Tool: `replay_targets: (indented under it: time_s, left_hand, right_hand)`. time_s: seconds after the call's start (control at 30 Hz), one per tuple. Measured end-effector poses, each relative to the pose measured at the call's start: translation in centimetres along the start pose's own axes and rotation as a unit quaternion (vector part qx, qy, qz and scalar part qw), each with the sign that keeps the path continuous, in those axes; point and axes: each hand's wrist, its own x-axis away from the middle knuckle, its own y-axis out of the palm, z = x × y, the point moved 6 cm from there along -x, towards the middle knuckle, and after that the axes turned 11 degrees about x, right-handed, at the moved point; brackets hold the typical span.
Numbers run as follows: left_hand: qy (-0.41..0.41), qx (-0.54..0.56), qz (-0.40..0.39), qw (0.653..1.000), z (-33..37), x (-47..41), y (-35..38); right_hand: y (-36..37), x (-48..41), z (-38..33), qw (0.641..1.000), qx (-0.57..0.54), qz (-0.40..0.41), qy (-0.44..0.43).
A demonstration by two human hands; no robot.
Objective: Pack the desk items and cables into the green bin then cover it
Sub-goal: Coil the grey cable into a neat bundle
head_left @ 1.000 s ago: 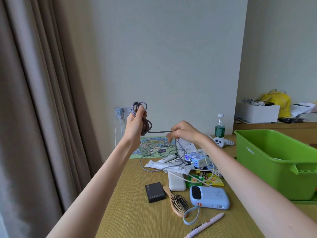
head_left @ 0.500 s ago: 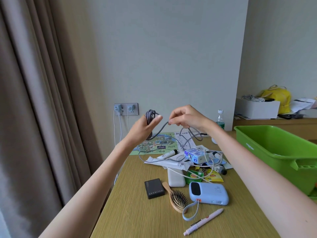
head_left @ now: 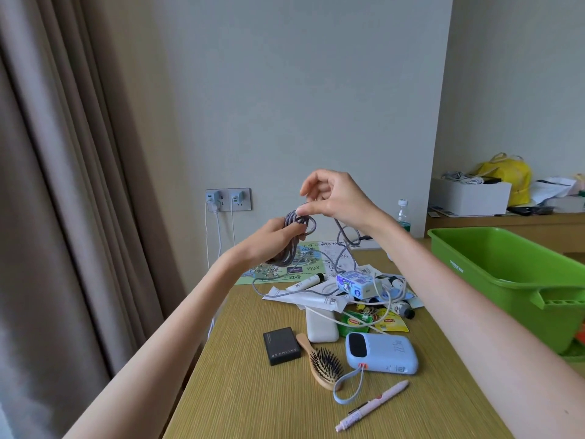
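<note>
My left hand (head_left: 273, 237) grips a coiled bundle of grey braided cable (head_left: 289, 248) above the desk's far end. My right hand (head_left: 335, 198) pinches the same cable at the top of the coil; a loose length trails down to the desk. The green bin (head_left: 506, 274) stands open at the right, apart from both hands. On the desk lie a blue power bank (head_left: 381, 351), a wooden hairbrush (head_left: 321, 364), a black box (head_left: 281, 345), a pink pen (head_left: 373, 405), a white power bank (head_left: 321, 324) and white cables (head_left: 384, 299).
Papers, tubes, tea packets and a small blue-white box (head_left: 356, 283) are piled mid-desk. A wall socket (head_left: 228, 199) holds two chargers with white leads. A water bottle (head_left: 402, 215) stands at the back. A curtain (head_left: 63, 185) hangs left; a white box and yellow bag sit on a far counter.
Both hands have come together: my left hand lowered and tilted with the coil, and my right hand rose from pulling the cable taut to pinching it over the coil's top.
</note>
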Motion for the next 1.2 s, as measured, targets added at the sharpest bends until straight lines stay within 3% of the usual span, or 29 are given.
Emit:
replay_targets:
  time_s: [0.17,0.3,0.5,0.67,0.83,0.97,1.1,1.2]
  left_hand:
    - [0.009,0.092,0.028,0.995,0.5,0.3,-0.3]
    - [0.040,0.163,0.095,0.981,0.9,0.3,-1.4]
    - [0.056,0.198,0.199,0.958,0.9,0.1,-2.8]
    - [0.055,0.253,0.188,0.947,1.4,0.1,-2.0]
    - [0.073,0.223,0.134,0.963,2.5,-0.1,-0.7]
    - [0.081,0.227,0.173,0.955,2.8,-0.3,-0.8]
    - [0.089,0.261,0.159,0.948,2.8,-0.2,-0.7]
    - [0.054,0.298,0.218,0.928,1.7,-0.4,-2.1]
  right_hand:
    - [0.5,0.0,0.7,0.998,-0.046,-0.023,0.047]
    - [0.9,1.0,2.9,0.987,-0.115,-0.050,0.105]
    - [2.1,1.9,3.9,0.987,-0.116,-0.044,0.104]
    - [3.3,1.8,3.3,0.983,-0.134,-0.070,0.102]
    - [3.7,1.7,2.9,0.980,-0.156,-0.067,0.107]
    - [3.9,1.6,2.4,0.981,-0.149,-0.075,0.103]
    - [3.9,1.7,2.0,0.981,-0.139,-0.095,0.098]
    - [3.5,2.0,2.2,0.982,-0.117,-0.110,0.098]
